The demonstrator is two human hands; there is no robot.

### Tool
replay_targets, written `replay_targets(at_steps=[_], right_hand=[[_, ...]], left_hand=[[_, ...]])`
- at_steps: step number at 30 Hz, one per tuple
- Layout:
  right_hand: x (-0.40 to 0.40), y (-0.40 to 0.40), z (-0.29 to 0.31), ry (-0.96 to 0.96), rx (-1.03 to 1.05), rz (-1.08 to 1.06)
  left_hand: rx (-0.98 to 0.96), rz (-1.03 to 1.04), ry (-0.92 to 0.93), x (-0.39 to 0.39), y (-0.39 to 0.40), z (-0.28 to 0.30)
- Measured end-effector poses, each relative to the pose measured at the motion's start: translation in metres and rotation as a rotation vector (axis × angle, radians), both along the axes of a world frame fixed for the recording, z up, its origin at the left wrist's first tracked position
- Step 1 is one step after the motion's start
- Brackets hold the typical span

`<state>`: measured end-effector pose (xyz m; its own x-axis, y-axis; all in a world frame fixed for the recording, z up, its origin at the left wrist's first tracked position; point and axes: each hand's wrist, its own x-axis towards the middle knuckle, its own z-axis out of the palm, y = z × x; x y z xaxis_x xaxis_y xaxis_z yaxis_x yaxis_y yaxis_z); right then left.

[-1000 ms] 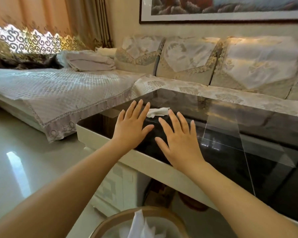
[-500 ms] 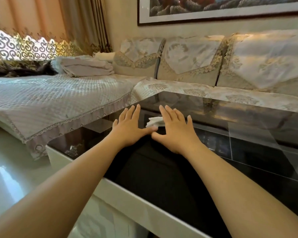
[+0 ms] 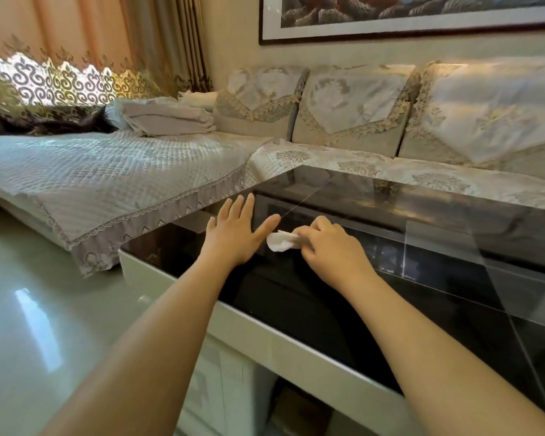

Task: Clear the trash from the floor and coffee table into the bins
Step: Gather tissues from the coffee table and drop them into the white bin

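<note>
A crumpled white tissue [image 3: 279,241] lies on the black glass top of the coffee table [image 3: 296,297]. My right hand [image 3: 331,251] has its fingers curled round the tissue's right end and pinches it. My left hand [image 3: 236,229] lies flat on the glass just left of the tissue, fingers straight and spread, its thumb tip close to the tissue. No bin is in view.
The table's white rim [image 3: 280,344] runs diagonally in front of me. A covered corner sofa [image 3: 139,171] wraps behind and left of the table, with folded blankets [image 3: 167,118] on it. Glossy tiled floor [image 3: 29,309] lies to the left.
My view moved closer over the table and the bin dropped out of sight. My right hand went from flat and open to curled round the tissue. My left hand stays flat.
</note>
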<state>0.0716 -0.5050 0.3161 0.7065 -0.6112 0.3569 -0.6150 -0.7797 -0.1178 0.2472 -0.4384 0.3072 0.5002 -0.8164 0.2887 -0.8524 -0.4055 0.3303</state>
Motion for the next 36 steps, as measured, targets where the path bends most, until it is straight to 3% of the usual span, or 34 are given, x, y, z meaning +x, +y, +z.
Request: replay_targets(at_steps=[8, 11, 15, 20, 23, 27, 32, 36], right_hand=[[-0.062, 0.085, -0.002, -0.137, -0.052, 0.159], [-0.090, 0.133, -0.005, -0.158, -0.189, 0.288], [-0.123, 0.193, -0.051, -0.149, -0.354, 0.463], [-0.145, 0.228, -0.131, 0.061, -0.172, 0.399], [-0.154, 0.238, -0.147, 0.263, -0.009, 0.322], [-0.170, 0.244, -0.142, 0.307, 0.140, 0.272], [-0.203, 0.247, -0.136, 0.467, 0.242, 0.211], [-0.251, 0.243, -0.134, 0.498, 0.090, 0.221]], left_hand=[[-0.002, 0.006, 0.026, -0.048, 0.073, -0.007], [-0.055, -0.033, -0.052, -0.081, 0.118, -0.023], [-0.082, -0.148, -0.342, -0.113, 0.183, -0.073], [0.083, -0.214, -0.418, -0.127, 0.235, -0.122], [0.254, -0.185, -0.335, -0.125, 0.251, -0.137], [0.398, -0.117, -0.038, -0.128, 0.253, -0.142], [0.244, -0.103, 0.229, -0.151, 0.251, -0.138], [0.139, -0.144, 0.297, -0.197, 0.252, -0.145]])
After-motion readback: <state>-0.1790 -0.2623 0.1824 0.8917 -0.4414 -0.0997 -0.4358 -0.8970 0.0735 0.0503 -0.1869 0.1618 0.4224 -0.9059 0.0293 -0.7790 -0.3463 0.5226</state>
